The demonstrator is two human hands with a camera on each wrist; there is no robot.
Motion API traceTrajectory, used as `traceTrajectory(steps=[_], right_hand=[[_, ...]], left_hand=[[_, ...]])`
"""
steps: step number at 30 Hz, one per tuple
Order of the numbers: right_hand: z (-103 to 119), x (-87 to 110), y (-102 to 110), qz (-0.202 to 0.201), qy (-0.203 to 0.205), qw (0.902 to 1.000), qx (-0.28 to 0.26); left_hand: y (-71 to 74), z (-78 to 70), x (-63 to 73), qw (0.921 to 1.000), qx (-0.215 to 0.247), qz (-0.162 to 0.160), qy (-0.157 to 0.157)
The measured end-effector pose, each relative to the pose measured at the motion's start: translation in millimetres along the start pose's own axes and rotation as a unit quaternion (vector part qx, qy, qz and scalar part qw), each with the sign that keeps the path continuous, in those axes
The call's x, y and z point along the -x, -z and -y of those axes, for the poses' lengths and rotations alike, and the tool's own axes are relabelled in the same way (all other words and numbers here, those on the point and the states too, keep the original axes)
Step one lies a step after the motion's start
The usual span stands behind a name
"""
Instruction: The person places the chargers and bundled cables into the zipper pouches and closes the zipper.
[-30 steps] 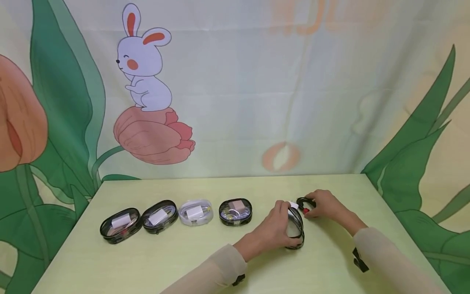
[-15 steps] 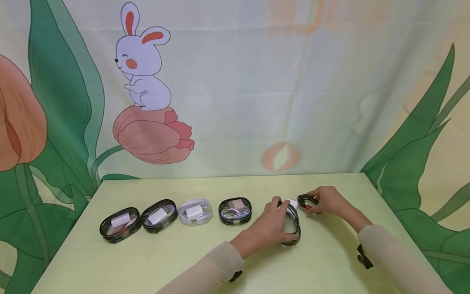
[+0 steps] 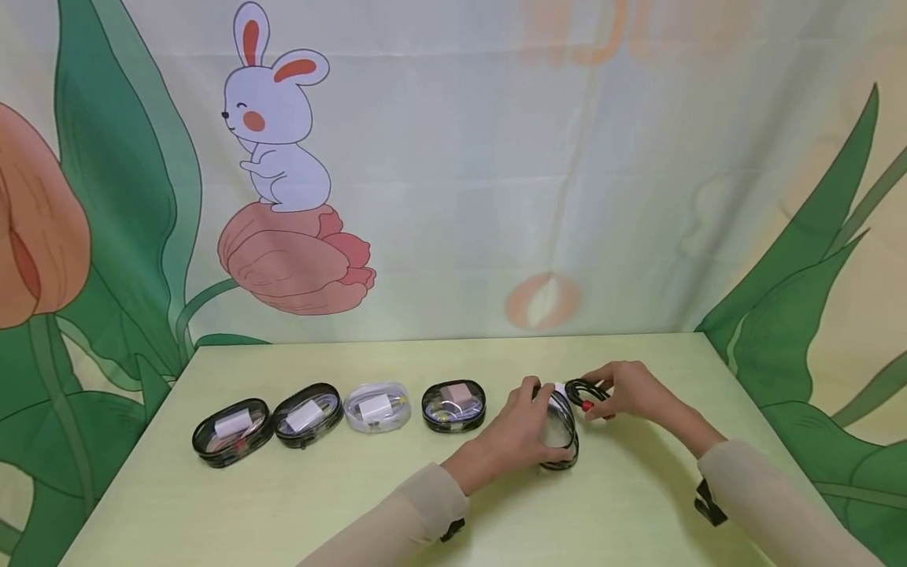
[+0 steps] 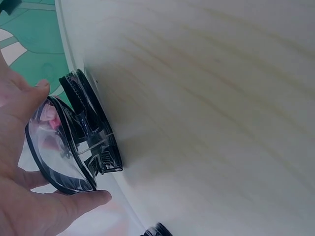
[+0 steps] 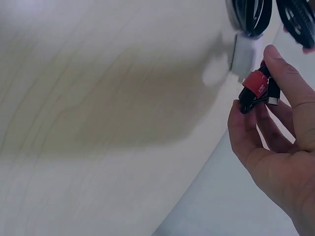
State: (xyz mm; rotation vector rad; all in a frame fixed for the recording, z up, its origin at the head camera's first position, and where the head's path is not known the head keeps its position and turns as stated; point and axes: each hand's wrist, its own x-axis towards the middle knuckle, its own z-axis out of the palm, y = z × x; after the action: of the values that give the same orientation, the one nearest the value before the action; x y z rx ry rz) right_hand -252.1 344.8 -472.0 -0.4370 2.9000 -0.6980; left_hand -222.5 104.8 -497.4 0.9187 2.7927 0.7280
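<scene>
My left hand (image 3: 512, 433) grips an oval zip case (image 4: 51, 147) with clear panels and black trim, thumb and fingers on opposite edges. The case stands tilted on its side, its lid spread apart from its base in the left wrist view. To its right, my right hand (image 3: 633, 392) pinches a coiled black cable (image 3: 581, 389) between thumb and fingertips. A red tie (image 5: 256, 82) wraps the coil, and a small metal connector tip shows beside it. Just behind the case is a white charger plug (image 5: 242, 56), mostly hidden in the head view.
On the left of the pale table (image 3: 340, 504) are two black-trimmed oval cases, one far left (image 3: 231, 433) and another beside it (image 3: 308, 416). Then come a white-trimmed case (image 3: 377, 408) and a black-trimmed case with a pink plug (image 3: 454, 406). A printed curtain (image 3: 453, 197) hangs behind.
The case in my left hand has shifted slightly left. My right hand drew a little right with the cable, then came back left, bringing the coil close to the case.
</scene>
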Motion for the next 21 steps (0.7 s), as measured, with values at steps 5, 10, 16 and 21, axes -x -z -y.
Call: traceTrajectory(steps=[5, 10, 16, 21], right_hand=[[14.5, 5.1, -3.8, 0.018, 0.024, 0.9994, -0.016], [26.5, 8.4, -8.5, 0.038, 0.058, 0.9974, -0.022], [33.7, 5.8, -14.9, 0.059, 0.112, 0.9919, 0.008], [41.3, -1.4, -24.1, 0.067, 0.11, 0.9908, 0.038]], left_hand=[[2.6, 1.2, 2.1, 1.0, 0.007, -0.002, -0.006], [4.8, 2.5, 4.4, 0.9996, 0.014, -0.009, -0.023], [6.8, 3.9, 6.2, 0.9992, 0.022, -0.011, -0.031], [7.4, 5.7, 8.6, 0.9986, 0.032, -0.008, -0.041]])
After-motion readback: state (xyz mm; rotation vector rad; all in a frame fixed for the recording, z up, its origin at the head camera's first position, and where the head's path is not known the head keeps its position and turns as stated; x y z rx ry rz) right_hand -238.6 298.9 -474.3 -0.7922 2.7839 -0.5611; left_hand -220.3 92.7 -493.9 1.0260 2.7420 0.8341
